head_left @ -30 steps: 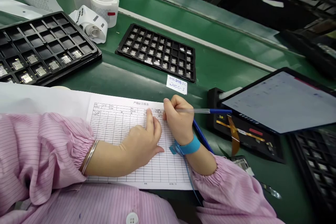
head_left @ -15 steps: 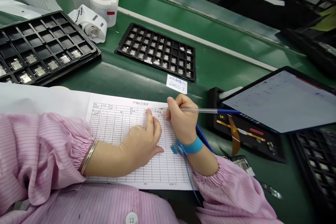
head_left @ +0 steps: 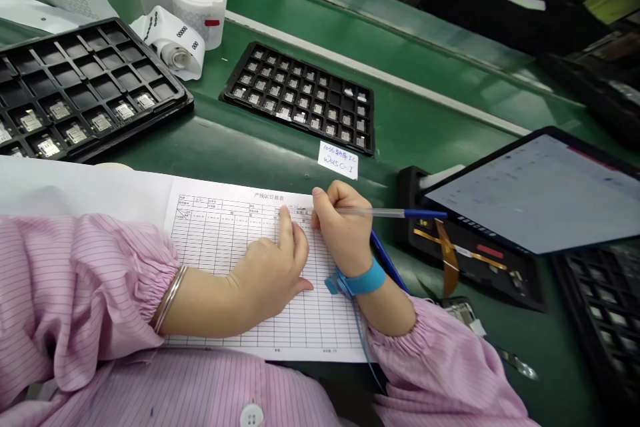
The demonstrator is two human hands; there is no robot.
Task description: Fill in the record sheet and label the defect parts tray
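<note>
A printed form with a ruled grid lies on the green bench in front of me. My right hand grips a clear pen with a blue end, its tip at the form's upper right header rows. Beside it, my left hand rests on the paper with nothing in it, the index finger stretched toward the pen tip and the thumb held apart. A blue wrist strap with a thin cord is around my right wrist. Just beyond the form lies a small handwritten label.
Black trays of small metal parts stand at the left and the back middle. Rolls of white labels stand behind. At the right, a tablet leans over a black fixture; a blue object lies by my right wrist.
My right hand and the pen have shifted slightly left along the header rows, and the pen's blue end has moved left too. My left hand stays put.
</note>
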